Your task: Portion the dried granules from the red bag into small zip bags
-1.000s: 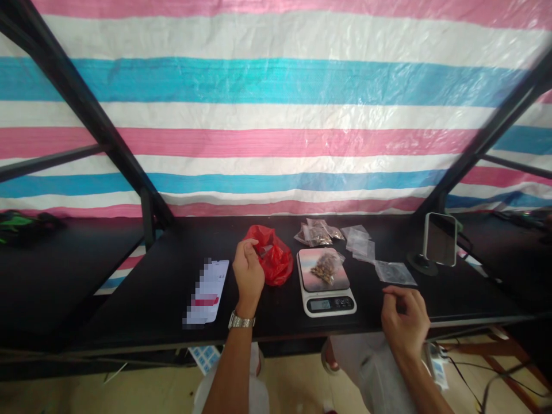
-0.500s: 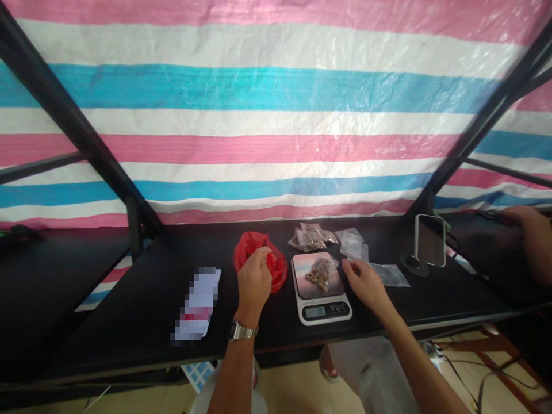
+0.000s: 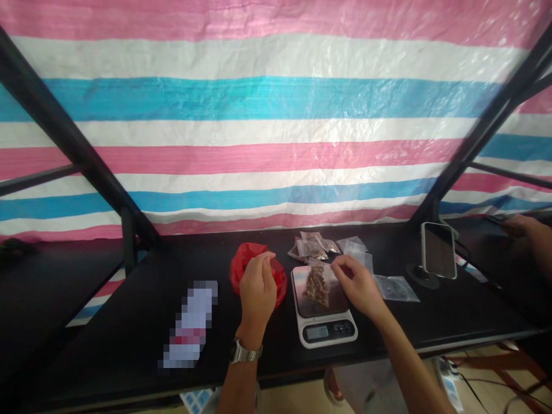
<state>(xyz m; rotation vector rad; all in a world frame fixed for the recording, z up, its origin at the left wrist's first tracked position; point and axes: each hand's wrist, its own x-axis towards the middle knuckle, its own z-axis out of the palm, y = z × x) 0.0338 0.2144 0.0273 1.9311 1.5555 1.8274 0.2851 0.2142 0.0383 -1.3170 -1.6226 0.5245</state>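
Observation:
My left hand [image 3: 260,286] is over the open red plastic bag [image 3: 245,253], its fingers closed in a pinch; whatever they hold is hidden. A small clear plastic bag [image 3: 317,287] of brown dried pieces rests on the plate of a white digital scale [image 3: 325,339]. My right hand [image 3: 356,282] is at the scale's right side, thumb and fingertips pinched at the top right corner of that small bag. The digits on the scale's display are too blurred to read surely.
Behind the scale lie several filled small bags [image 3: 313,247]. Flat clear bags [image 3: 395,287] lie to the right, near a phone on a stand [image 3: 439,250]. A pixelated pale item [image 3: 194,316] is at left. Another person's hand [image 3: 524,227] is at far right.
The small bag on the scale has turned more upright, its top edge now at my right fingertips. My left hand stays over the red bag. The camera view has tilted slightly upward.

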